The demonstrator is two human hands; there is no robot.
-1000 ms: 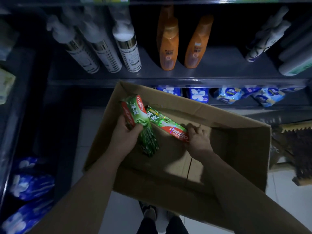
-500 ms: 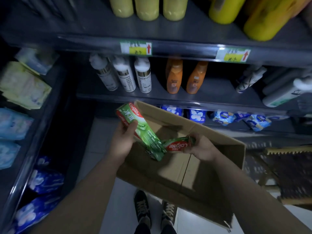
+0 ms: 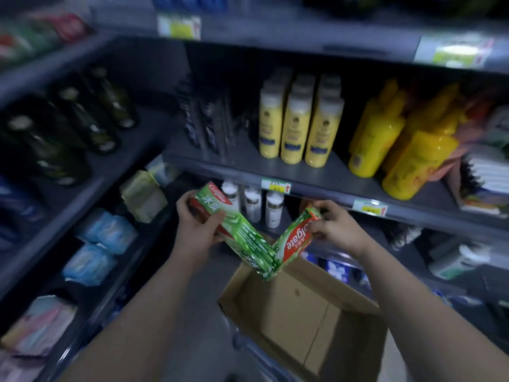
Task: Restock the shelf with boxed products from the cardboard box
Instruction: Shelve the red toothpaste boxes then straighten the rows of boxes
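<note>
Head view. Dim shop aisle, blurred. Dark shelf (image 3: 325,179) is running across 12 o'clock and carrying yellow bottles (image 3: 296,128) at 1 o'clock.

- Left grip (image 3: 198,230), at 9 o'clock of centre, is clasping the green toothpaste box (image 3: 245,235).
- Right grip (image 3: 337,230), at 3 o'clock, is pinching the top end of the red-and-green toothpaste box (image 3: 293,239).
- Both cartons' lower ends are meeting in a V.
- Cardboard box (image 3: 286,312), at 5 o'clock, is showing only bare floor where visible.

Judgement: both cartons are out and neither is shelved yet. Placing them is remaining, and the supply is seemingly running out.
</note>
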